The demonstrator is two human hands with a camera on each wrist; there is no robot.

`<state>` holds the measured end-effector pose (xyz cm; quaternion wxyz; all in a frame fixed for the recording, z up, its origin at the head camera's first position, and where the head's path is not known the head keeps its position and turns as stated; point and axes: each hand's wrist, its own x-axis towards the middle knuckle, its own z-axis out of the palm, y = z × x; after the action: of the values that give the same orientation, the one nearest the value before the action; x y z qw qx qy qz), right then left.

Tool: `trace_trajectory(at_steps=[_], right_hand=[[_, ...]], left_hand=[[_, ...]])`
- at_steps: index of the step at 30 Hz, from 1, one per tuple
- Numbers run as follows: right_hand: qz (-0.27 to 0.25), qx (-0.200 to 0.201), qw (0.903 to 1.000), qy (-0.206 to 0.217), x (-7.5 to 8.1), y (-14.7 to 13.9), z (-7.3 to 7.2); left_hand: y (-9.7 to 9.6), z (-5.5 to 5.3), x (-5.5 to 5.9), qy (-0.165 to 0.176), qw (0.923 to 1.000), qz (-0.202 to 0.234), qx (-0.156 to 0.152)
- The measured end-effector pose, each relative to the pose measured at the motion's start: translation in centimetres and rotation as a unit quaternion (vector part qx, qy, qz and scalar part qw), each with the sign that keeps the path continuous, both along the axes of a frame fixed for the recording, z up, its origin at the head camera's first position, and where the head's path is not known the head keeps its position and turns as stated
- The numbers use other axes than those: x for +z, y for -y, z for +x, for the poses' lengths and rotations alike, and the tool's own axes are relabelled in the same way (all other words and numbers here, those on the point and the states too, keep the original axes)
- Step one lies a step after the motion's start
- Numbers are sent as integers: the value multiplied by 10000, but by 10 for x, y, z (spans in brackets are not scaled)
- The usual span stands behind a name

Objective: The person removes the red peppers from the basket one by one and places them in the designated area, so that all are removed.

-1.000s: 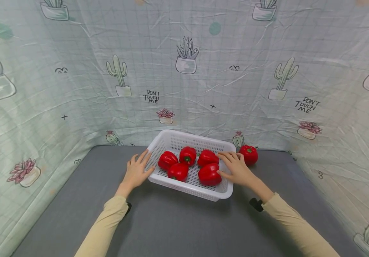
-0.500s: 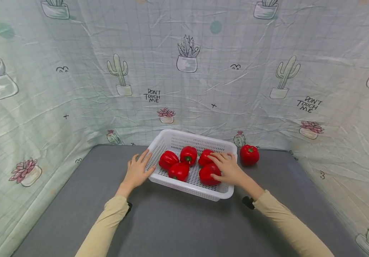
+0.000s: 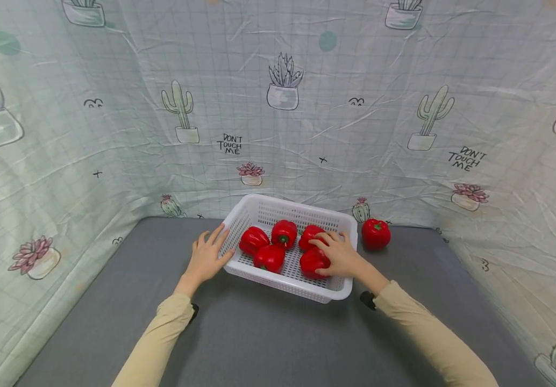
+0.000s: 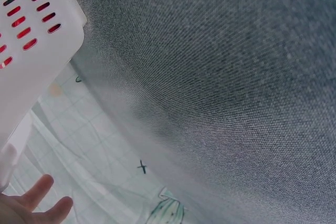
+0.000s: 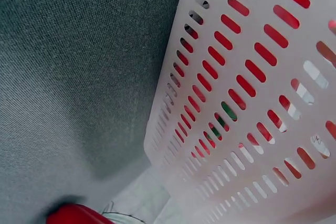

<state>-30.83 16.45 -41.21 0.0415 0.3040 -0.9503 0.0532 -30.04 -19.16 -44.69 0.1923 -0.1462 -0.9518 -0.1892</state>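
A white perforated plastic basket (image 3: 278,282) holds several red bell peppers. My left hand (image 3: 205,257) rests at its left end with fingers spread and fairly straight, thumb over the rim. In the left wrist view two fingertips (image 4: 58,211) show beside the basket's wall (image 4: 50,51). My right hand (image 3: 340,257) reaches over the basket's right side, fingers and thumb curved round the front right bell pepper (image 3: 311,264). Behind that one lies another bell pepper (image 3: 309,235), partly under the fingers. The right wrist view mostly shows the slotted basket wall (image 5: 241,129), with red behind it.
One more red bell pepper (image 3: 376,235) sits outside the basket on the grey tabletop (image 3: 268,344), just to its right; part of this outside bell pepper (image 5: 79,214) shows in the right wrist view. A cactus-printed cloth (image 3: 278,140) hangs behind and along both sides.
My right hand has moved left and inward from over the basket's right rim, and now grips the front right bell pepper. The left hand has stayed at the left end.
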Motion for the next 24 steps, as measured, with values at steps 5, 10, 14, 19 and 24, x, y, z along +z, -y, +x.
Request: trace_trajectory(at_steps=[5, 10, 14, 19, 24], right_hand=[[306, 0, 9995, 40, -1, 2, -5], [655, -14, 9978, 78, -3, 3, -10], [749, -87, 9970, 183, -4, 4, -13], [723, -142, 9970, 235, -5, 5, -13], [613, -170, 9976, 290, -5, 7, -12]], left_hand=[[-1, 1, 4, 184, 9994, -260, 163], [-2, 2, 5, 226, 9993, -259, 176], [-2, 2, 5, 268, 9993, -224, 152], [-2, 2, 4, 219, 9993, -248, 162], [-2, 2, 3, 169, 9995, -226, 160]])
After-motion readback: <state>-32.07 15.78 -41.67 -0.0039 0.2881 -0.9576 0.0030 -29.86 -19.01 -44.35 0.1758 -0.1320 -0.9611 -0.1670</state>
